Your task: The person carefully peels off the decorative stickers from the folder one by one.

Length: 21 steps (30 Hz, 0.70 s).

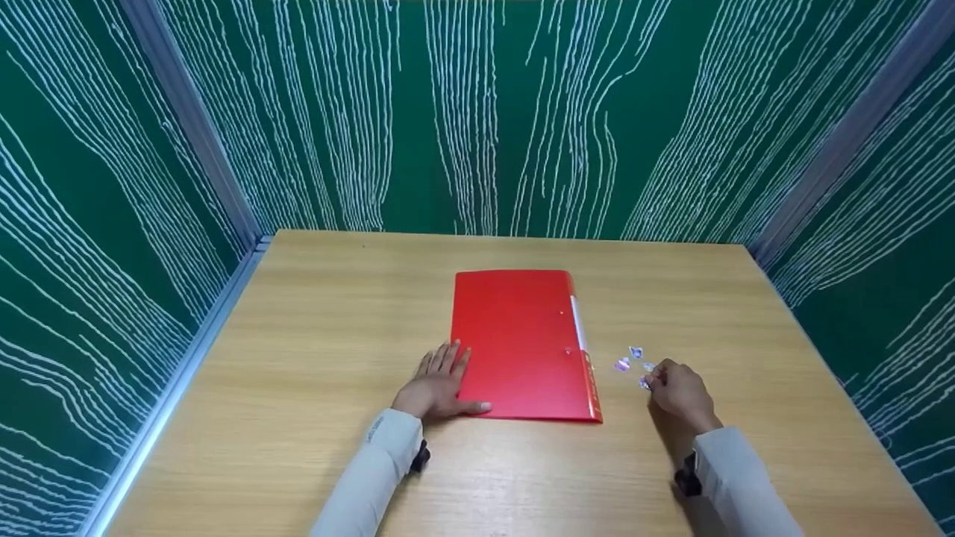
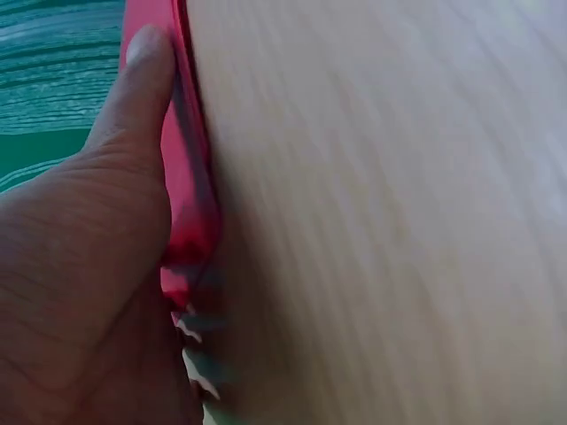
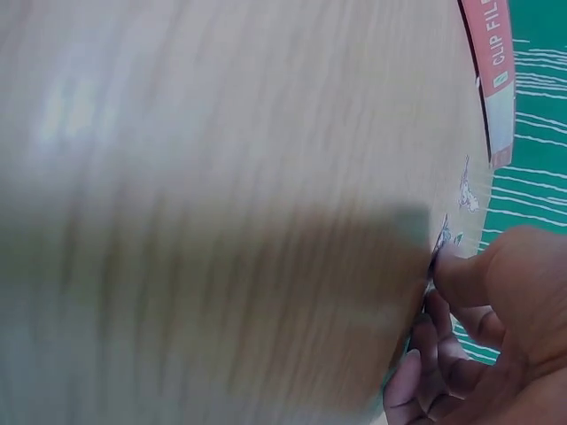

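A red clip file (image 1: 515,343) lies closed on the table, its spine to the right. My left hand (image 1: 436,388) rests with spread fingers on its lower left edge; in the left wrist view the thumb (image 2: 142,97) lies along the red cover. To the right of the file are several small shiny purple-and-white stickers (image 1: 622,364). My right hand (image 1: 680,391) has its thumb and fingertips together on the nearest sticker (image 1: 644,382), pinching it close to the tabletop. The fingers hide part of that sticker. In the right wrist view the other fingers curl below the thumb (image 3: 461,274).
A light wooden table (image 1: 336,321) carries everything. Green walls (image 1: 406,149) with white wavy lines stand behind and at both sides, with grey metal posts (image 1: 198,119) at the corners. The file's lettered spine (image 3: 496,53) shows in the right wrist view.
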Each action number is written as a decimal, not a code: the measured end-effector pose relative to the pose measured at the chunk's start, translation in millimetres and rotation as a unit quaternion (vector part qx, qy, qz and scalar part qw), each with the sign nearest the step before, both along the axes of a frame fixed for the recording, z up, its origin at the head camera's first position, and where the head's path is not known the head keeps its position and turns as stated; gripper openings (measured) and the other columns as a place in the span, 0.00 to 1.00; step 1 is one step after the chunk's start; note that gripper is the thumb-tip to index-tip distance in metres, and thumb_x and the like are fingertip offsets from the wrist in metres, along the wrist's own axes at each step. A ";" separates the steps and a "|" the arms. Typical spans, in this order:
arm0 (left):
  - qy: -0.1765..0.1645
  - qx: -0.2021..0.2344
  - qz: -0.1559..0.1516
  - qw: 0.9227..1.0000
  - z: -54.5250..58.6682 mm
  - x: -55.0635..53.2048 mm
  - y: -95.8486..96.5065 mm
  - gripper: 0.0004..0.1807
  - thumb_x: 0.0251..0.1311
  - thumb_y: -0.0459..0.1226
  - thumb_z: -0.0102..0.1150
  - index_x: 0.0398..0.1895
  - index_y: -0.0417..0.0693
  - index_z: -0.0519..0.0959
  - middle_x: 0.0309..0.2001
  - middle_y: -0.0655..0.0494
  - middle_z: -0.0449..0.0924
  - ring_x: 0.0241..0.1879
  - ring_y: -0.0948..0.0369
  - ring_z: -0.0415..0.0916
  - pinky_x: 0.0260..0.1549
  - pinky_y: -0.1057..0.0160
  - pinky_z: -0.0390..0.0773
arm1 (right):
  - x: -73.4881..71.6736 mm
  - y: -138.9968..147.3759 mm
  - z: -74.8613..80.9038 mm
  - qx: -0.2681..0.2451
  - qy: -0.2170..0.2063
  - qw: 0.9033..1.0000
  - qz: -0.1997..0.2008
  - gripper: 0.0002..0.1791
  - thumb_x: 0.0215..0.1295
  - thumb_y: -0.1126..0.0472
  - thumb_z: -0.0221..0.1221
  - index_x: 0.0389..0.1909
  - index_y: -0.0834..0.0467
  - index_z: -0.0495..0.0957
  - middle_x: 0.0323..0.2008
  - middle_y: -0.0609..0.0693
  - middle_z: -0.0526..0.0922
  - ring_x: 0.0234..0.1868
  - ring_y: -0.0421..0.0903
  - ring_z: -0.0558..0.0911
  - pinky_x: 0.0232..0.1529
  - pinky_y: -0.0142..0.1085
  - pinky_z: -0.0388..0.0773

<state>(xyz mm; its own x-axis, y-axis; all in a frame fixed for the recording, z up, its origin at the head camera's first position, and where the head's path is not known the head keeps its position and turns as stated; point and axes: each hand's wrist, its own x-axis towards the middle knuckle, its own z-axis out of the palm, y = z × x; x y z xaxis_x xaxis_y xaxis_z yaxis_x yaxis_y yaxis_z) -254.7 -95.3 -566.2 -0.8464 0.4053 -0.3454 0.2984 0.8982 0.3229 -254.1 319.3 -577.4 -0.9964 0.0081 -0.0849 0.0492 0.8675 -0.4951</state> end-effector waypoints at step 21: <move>0.010 0.096 0.025 0.995 -4.2 -8.7 2.2 0.50 0.67 0.62 0.49 0.81 0.48 0.40 0.82 0.48 0.31 0.81 0.47 0.30 0.79 0.46 0.42 | -0.2 -10.2 3.6 0.000 0.035 0.999 -0.037 0.14 0.71 0.61 0.53 0.42 0.72 0.72 0.39 0.68 0.74 0.36 0.58 0.76 0.36 0.49 0.76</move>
<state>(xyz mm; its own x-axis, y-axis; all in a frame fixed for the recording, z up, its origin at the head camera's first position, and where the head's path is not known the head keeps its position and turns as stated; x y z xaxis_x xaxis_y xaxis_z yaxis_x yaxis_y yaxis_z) -263.3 -93.1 -570.4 -0.8726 0.4199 -0.2496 0.2632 0.8346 0.4840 -254.2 309.1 -573.9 -0.9965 0.0815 -0.0157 0.0785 0.8632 -0.4988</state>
